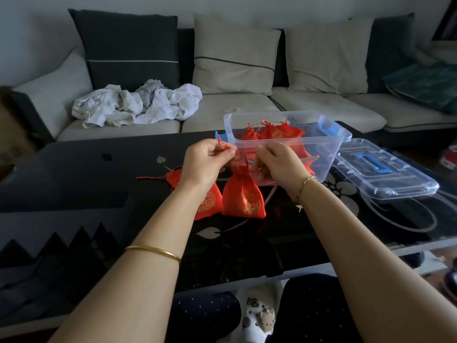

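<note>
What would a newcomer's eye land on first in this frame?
The bright red satin drawstring pouch with gold embroidery stands out mid-frame, its cords pinched between the left hand and the right hand over the black glass table. Just behind it, a clear plastic storage box holds more red pouches. The box's clear lid with a blue handle lies on the table to the right.
</note>
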{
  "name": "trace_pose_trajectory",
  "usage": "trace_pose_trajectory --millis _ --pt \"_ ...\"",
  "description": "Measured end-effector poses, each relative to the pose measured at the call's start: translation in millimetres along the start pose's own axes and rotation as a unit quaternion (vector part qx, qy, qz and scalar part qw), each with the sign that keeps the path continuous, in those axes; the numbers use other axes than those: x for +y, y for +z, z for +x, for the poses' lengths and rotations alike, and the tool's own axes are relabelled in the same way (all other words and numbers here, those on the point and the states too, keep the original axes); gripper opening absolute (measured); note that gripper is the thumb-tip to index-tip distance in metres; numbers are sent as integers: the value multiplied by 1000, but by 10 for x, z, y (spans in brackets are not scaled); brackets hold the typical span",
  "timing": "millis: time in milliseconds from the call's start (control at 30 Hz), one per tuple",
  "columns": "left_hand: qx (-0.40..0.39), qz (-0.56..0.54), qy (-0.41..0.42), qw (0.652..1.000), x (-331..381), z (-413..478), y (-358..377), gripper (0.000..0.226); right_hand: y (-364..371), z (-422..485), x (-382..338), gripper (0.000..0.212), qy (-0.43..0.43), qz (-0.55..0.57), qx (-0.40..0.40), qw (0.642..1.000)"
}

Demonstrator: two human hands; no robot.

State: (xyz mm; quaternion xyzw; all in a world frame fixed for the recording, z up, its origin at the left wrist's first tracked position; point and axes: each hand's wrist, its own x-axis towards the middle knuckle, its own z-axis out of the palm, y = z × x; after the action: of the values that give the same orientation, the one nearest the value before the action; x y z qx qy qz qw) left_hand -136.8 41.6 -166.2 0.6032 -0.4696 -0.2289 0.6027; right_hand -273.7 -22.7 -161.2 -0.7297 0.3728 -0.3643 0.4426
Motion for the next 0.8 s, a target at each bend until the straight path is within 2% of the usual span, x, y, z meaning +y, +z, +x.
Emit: trace_pose_trajectory --millis 133,200,300,433,633,800 --pt "27 13 -42 999 11 -15 -23 13 -25 3 26 36 40 70 20 997" --pt "47 21 -65 997 37 -20 -29 16 -43 19 54 39 92 162 17 982" --pt "71 27 -105 992 70 -21 -16 21 -65 23 87 39 187 341 1 921" --pt "91 17 -169 981 92 -2 -6 29 -31 20 116 43 261 455 0 851" --pt "128 -52 -248 959 68 13 34 33 57 23 139 37 272 595 29 756" --pt "138 -254 -306 907 51 -3 -10 32 80 37 135 39 284 536 58 793"
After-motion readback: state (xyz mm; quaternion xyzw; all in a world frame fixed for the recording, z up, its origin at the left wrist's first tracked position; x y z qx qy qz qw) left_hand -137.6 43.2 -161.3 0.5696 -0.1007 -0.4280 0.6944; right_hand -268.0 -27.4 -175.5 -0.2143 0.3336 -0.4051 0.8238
